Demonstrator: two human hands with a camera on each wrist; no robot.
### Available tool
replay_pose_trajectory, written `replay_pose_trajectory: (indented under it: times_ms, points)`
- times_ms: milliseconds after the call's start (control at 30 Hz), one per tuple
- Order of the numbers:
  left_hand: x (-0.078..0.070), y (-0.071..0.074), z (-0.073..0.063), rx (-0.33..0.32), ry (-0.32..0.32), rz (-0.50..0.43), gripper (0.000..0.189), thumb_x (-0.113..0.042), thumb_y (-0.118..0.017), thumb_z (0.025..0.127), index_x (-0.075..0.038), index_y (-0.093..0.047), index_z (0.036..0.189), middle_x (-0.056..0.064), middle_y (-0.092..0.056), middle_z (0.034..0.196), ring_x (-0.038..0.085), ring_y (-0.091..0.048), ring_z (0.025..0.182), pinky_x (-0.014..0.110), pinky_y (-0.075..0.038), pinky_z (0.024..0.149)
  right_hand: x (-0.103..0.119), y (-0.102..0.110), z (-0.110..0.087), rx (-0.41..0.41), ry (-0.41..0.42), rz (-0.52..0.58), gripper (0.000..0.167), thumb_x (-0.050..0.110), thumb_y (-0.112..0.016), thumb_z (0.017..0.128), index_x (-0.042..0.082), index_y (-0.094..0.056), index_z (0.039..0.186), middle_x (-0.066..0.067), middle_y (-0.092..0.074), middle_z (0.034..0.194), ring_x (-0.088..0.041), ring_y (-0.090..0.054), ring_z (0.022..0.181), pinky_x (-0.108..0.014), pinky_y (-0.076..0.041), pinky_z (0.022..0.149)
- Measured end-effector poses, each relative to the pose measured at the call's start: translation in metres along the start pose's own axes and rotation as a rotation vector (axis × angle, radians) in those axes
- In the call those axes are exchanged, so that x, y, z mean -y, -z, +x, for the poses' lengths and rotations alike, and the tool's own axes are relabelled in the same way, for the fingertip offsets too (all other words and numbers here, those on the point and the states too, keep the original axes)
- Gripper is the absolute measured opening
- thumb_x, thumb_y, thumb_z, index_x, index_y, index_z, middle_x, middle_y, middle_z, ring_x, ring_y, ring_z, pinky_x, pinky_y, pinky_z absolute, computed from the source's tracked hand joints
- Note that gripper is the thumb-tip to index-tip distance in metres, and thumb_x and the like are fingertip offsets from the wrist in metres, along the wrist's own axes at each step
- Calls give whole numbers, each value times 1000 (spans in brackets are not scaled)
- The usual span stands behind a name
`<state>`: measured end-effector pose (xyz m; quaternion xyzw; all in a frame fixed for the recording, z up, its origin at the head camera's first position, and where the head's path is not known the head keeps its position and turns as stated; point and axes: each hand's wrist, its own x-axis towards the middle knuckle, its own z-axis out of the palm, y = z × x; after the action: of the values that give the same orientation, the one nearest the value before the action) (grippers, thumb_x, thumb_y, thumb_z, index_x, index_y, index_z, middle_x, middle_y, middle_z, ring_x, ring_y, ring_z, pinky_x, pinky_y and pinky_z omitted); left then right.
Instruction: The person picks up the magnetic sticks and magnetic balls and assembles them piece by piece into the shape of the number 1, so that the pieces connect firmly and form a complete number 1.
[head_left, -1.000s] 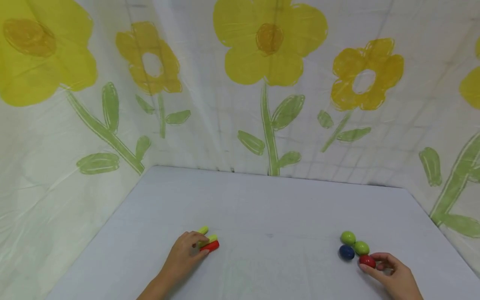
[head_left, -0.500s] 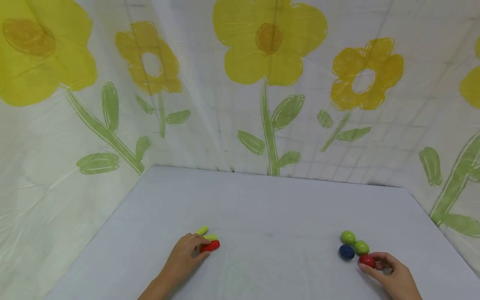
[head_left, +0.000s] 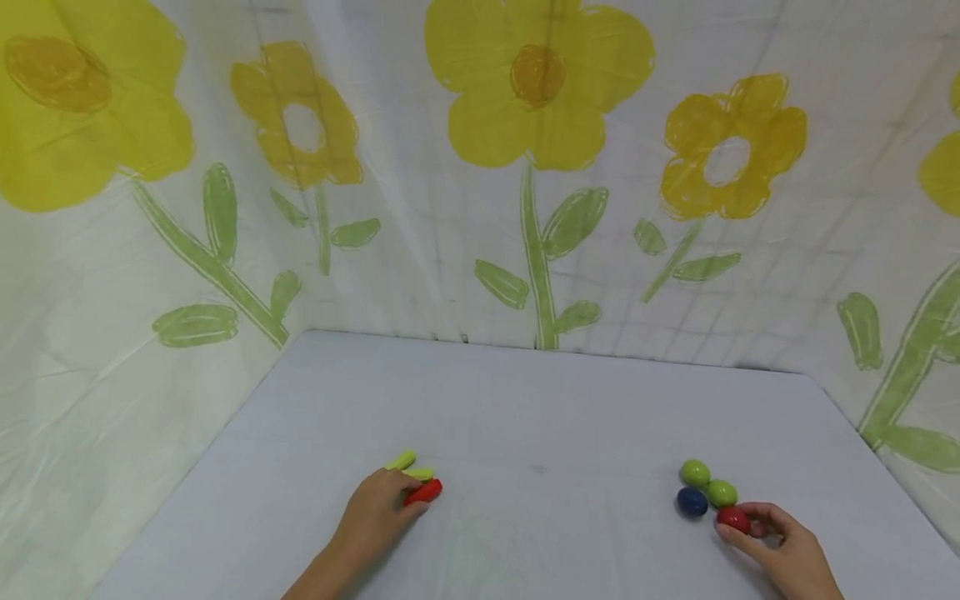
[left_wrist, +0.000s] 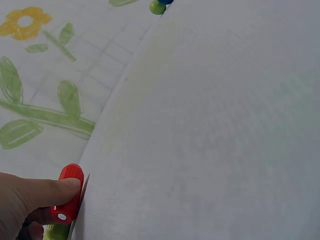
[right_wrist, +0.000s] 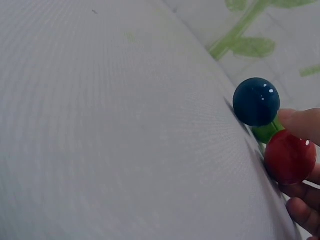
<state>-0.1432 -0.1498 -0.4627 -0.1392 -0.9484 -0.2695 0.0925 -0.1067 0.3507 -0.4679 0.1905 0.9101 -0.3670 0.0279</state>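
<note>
On the left of the table, my left hand (head_left: 371,518) pinches a short red stick (head_left: 424,492) between thumb and fingers. In the left wrist view, the red stick (left_wrist: 71,192) is ribbed, with a white dot at its near end. Beyond it lie two yellow-green sticks (head_left: 402,460), partly hidden by the hand. At the right, my right hand (head_left: 791,546) grips a shiny red egg-shaped piece (head_left: 734,520) low at the table. Close to it sit a dark blue egg-shaped piece (head_left: 692,502) and two green ones (head_left: 695,472).
Both groups rest on a pale, cloth-covered table (head_left: 555,433), with a wide stretch of cloth between them. A white curtain (head_left: 420,292) with painted yellow flowers hangs behind the back edge and along the sides.
My left hand has shifted from the yellow-green stick onto the red one, which has moved slightly to the right. The right hand keeps its grip on the red egg-shaped piece, almost still.
</note>
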Motion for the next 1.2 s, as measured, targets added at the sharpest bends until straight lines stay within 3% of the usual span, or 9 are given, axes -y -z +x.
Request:
replay_pose_trajectory:
  times_ms: [100, 200, 300, 433, 733, 967, 1200]
  points:
    - [-4, -1, 0, -19, 29, -72, 22, -14, -83, 75, -8, -72, 93, -2, -69, 93, 18, -60, 90, 36, -50, 80, -1, 0, 0, -2, 1, -1, 77, 50, -77, 79, -9, -52, 123, -8, -59, 92, -20, -49, 84, -31, -37, 67]
    - [-8, -1, 2, -4, 56, -178, 23, -14, -83, 75, -9, -71, 95, -2, -68, 95, 16, -57, 84, 30, -48, 73, -2, 0, 1, -9, -6, 4, 79, 50, -77, 79, -9, -52, 123, -8, -60, 92, -21, -49, 84, -32, -38, 68]
    - [-14, -3, 7, 64, 101, -296, 22, -16, -82, 78, -9, -70, 96, -4, -64, 86, 12, -50, 74, 24, -42, 61, -3, 0, 1, -12, -11, 9, 80, 51, -78, 78, -10, -51, 124, -9, -60, 92, -21, -50, 85, -32, -38, 68]
    - [-25, -6, 20, 164, 144, -425, 19, -18, -79, 82, -9, -69, 96, -5, -60, 80, 13, -45, 67, 22, -37, 55, -3, 0, 0, -6, -7, 23, 78, 49, -78, 79, -9, -52, 124, -8, -61, 93, -20, -50, 84, -31, -38, 67]
    - [-50, -11, 44, 295, 165, -628, 21, -14, -76, 84, -2, -66, 98, 0, -66, 85, 15, -50, 71, 21, -39, 57, -3, -3, -1, 7, -2, 33, 75, 47, -78, 79, -8, -54, 124, -6, -60, 91, -19, -49, 83, -29, -37, 66]
    - [-66, -16, 60, 334, 190, -732, 23, -14, -75, 86, 2, -65, 99, 2, -65, 85, 14, -59, 78, 27, -48, 69, -2, -3, 0, 1, 10, 27, 76, 47, -79, 78, -9, -54, 123, -6, -60, 91, -19, -49, 82, -28, -38, 66]
    - [-80, -29, 75, 366, 207, -800, 24, -13, -74, 86, 3, -64, 101, 3, -65, 83, 13, -59, 78, 28, -48, 72, -2, -1, -1, -6, -6, 28, 79, 50, -79, 77, -9, -54, 124, -6, -60, 90, -19, -49, 82, -29, -38, 66]
